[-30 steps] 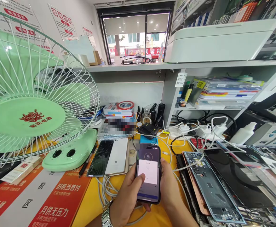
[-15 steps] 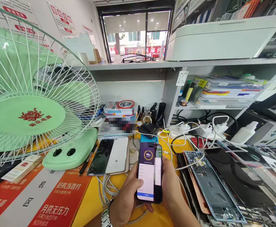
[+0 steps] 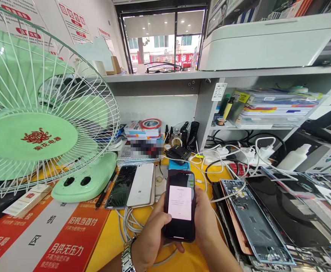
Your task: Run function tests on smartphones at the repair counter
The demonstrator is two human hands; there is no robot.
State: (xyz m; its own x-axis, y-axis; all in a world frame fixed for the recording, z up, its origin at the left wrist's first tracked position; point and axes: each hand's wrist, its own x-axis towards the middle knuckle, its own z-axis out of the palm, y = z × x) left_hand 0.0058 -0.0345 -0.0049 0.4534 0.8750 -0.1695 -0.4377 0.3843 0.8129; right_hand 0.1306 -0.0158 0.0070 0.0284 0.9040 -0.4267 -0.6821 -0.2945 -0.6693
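Upright above the yellow tabletop, a smartphone (image 3: pixel 180 206) is held between both my hands near the bottom middle of the head view. Its dark screen shows a white pop-up box with text too small to read. My left hand (image 3: pixel 151 234) closes round the phone's left edge, the thumb lying at the side of the screen. Along the right edge, my right hand (image 3: pixel 206 221) grips it, with most fingers hidden behind the phone. A metal-band watch (image 3: pixel 128 256) sits on my left wrist. Beyond the phone lie a blue card (image 3: pixel 179 165) and a black device (image 3: pixel 177 153).
To the left stands a green fan (image 3: pixel 31 130) with a wire cage. A white phone (image 3: pixel 141 186) lies beside one with a cracked screen (image 3: pixel 121 187). Phone frames (image 3: pixel 256 223) and panels crowd the right. White cables (image 3: pixel 225 155) tangle below the shelf (image 3: pixel 154 78).
The phone's screen has switched from a page with a round 96% gauge to a white pop-up on black. Both hands keep their grip in nearly the same place.
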